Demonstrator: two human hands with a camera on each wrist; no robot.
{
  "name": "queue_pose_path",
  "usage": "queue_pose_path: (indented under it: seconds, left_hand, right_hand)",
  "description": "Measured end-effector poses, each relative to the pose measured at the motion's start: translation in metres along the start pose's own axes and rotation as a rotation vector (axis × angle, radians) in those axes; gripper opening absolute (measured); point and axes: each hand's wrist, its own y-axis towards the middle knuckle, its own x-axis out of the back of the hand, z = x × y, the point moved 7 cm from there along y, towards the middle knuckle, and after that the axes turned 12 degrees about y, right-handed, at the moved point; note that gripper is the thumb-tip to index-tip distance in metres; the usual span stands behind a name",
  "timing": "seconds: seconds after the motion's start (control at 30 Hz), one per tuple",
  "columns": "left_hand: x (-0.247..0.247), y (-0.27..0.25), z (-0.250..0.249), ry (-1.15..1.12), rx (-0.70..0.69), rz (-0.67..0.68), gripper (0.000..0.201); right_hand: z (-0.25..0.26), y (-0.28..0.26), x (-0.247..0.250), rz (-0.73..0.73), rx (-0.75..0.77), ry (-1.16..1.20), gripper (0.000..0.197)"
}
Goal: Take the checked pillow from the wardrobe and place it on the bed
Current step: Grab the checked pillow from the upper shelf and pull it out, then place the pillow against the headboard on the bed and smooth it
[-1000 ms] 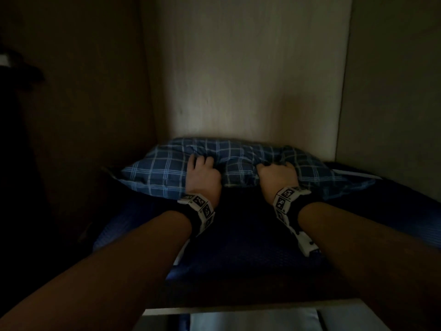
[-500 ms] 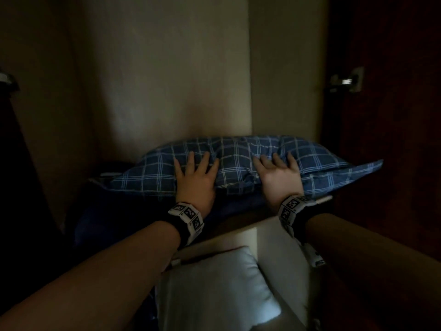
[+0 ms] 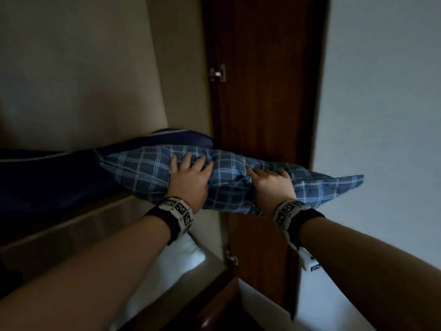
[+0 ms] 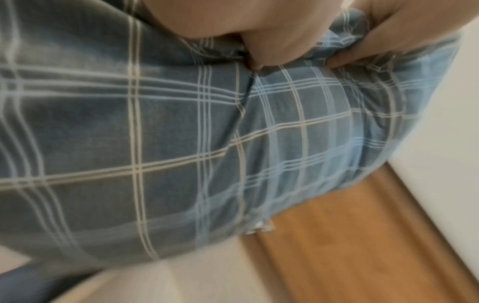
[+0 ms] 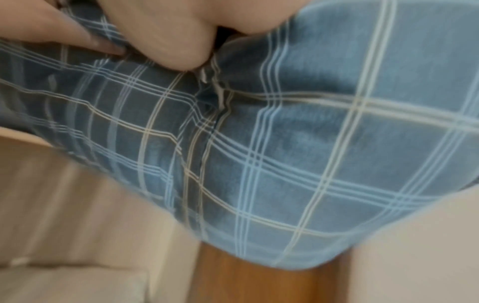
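The blue checked pillow (image 3: 229, 180) hangs in the air at the wardrobe's right edge, its left end still over the shelf and its right corner out past the door. My left hand (image 3: 188, 177) grips its near edge, fingers on top. My right hand (image 3: 272, 185) grips the same edge further right. In the left wrist view the thumb (image 4: 272, 49) digs into the checked cloth (image 4: 181, 143). The right wrist view shows my thumb (image 5: 178, 47) pressed into the pillow (image 5: 311, 143) from below. The bed is out of view.
A dark blue folded blanket (image 3: 47, 182) lies on the wardrobe shelf (image 3: 71, 223) at left. A white pillow (image 3: 181, 261) sits on the shelf below. The brown wardrobe door (image 3: 267, 91) stands open behind the pillow, with a pale wall (image 3: 386, 115) to its right.
Both hands have pulled the checked pillow off the dark blanket, out of the wardrobe and to the right. The view has swung right, and the open door and wall now show.
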Motion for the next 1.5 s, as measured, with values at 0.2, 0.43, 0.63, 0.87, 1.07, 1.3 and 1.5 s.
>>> queue_pose_path:
  seconds: [0.2, 0.43, 0.63, 0.87, 1.07, 1.3, 1.5]
  left_hand:
    - [0.022, -0.014, -0.094, -0.14, -0.195, -0.01, 0.05]
    - [0.036, -0.052, -0.204, -0.427, -0.433, 0.023, 0.017]
    - [0.072, -0.11, -0.304, -0.551, -0.68, 0.013, 0.017]
    - [0.16, -0.203, -0.434, -0.709, -0.936, -0.008, 0.02]
    - [0.24, -0.308, -0.554, -0.83, -1.123, 0.078, 0.022]
    - [0.294, -0.431, -0.691, -0.86, -1.228, 0.223, 0.019]
    - [0.299, -0.513, -0.781, -0.849, -1.308, 0.337, 0.02]
  right_hand:
    - [-0.064, -0.097, 0.021, -0.044, -0.144, -0.101, 0.059]
    - [-0.123, -0.216, 0.037, 0.109, -0.39, -0.171, 0.018]
    - [-0.148, -0.349, 0.052, 0.194, -0.631, -0.166, 0.025]
    - [-0.177, -0.529, 0.101, 0.187, -0.91, -0.214, 0.021]
    - [-0.204, -0.694, 0.148, 0.181, -1.142, -0.205, 0.032]
    - [-0.255, -0.87, 0.156, 0.213, -1.302, -0.203, 0.029]
    - [-0.295, -0.981, 0.132, 0.27, -1.381, -0.167, 0.027]
